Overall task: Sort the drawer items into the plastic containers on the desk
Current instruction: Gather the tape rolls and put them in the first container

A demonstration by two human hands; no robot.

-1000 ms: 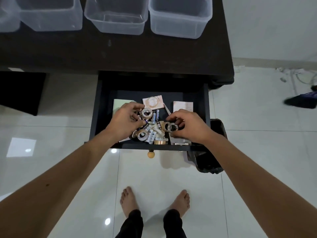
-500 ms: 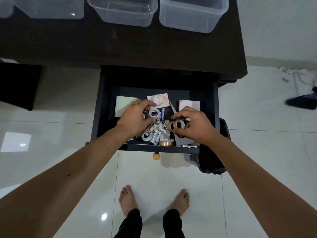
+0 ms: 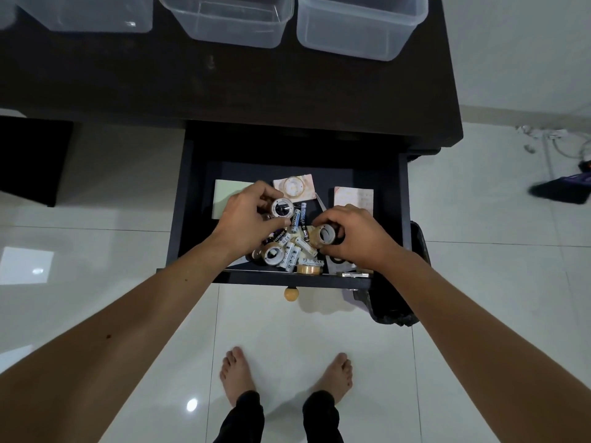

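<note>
The dark drawer [image 3: 188,199] is pulled open under the desk. It holds a heap of batteries [image 3: 295,247], several tape rolls and paper notes. My left hand [image 3: 246,219] grips a silvery tape roll [image 3: 281,207] at the heap's top left. My right hand [image 3: 351,236] is closed around a brownish tape roll [image 3: 323,235] on the right side. Another tape roll [image 3: 273,254] lies near the drawer front, and a flat gold roll [image 3: 308,269] rests by the front wall. Clear plastic containers [image 3: 361,30] [image 3: 233,24] stand on the dark desk [image 3: 224,81] above.
A pale green notepad [image 3: 225,195] and pinkish paper notes [image 3: 353,196] lie at the drawer's back. A black bin [image 3: 396,302] stands on the white tile floor right of the drawer. The drawer's wooden knob [image 3: 291,294] juts toward my bare feet. Cables lie far right.
Both hands stay in the drawer. The left hand has closed around the silvery roll, and the right hand has tightened on the brownish roll. The view shifted slightly down.
</note>
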